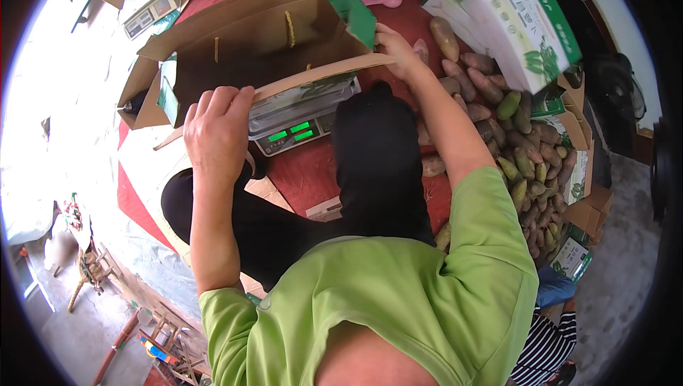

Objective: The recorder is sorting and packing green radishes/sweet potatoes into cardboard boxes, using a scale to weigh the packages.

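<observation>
The carton [249, 73], likely light and stiff but creasable, should suit holding where the left grip [217, 126] clasps its near flap [306, 80] and the right grip [395, 49] its right-end corner.

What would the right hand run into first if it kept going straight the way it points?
Most likely the green end flap of the open carton, immediately ahead of the right hand; whether they already touch is hard to tell from this view.
</observation>
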`<move>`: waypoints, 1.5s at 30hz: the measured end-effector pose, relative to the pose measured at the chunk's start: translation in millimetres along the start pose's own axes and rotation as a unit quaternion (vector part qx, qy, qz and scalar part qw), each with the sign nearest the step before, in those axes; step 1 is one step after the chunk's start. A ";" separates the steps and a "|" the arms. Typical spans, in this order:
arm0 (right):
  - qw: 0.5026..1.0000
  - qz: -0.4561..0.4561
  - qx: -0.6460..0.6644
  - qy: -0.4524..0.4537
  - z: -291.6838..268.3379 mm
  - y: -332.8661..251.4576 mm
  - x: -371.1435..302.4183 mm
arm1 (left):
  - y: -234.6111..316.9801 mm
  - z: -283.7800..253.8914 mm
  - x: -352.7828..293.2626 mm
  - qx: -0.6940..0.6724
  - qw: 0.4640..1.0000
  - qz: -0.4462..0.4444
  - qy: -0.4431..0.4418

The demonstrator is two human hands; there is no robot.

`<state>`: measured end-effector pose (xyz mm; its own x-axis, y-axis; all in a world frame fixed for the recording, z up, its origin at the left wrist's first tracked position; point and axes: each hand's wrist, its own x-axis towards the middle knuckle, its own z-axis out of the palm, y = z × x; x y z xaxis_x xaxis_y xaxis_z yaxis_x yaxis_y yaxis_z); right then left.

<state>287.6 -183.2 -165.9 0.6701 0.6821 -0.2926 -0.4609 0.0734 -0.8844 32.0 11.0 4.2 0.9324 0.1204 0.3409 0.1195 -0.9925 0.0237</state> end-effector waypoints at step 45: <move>0.710 0.143 -0.537 0.432 -144.6 173.0 -259.8 | 2.3 -1.6 -2.6 0.021 0.989 -0.141 -0.049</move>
<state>118.0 -452.9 -295.4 0.9594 -0.1768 -0.2196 -0.2503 -0.8925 -0.3753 29.3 8.4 4.8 0.8882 0.3955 0.2338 0.3913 -0.9179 0.0660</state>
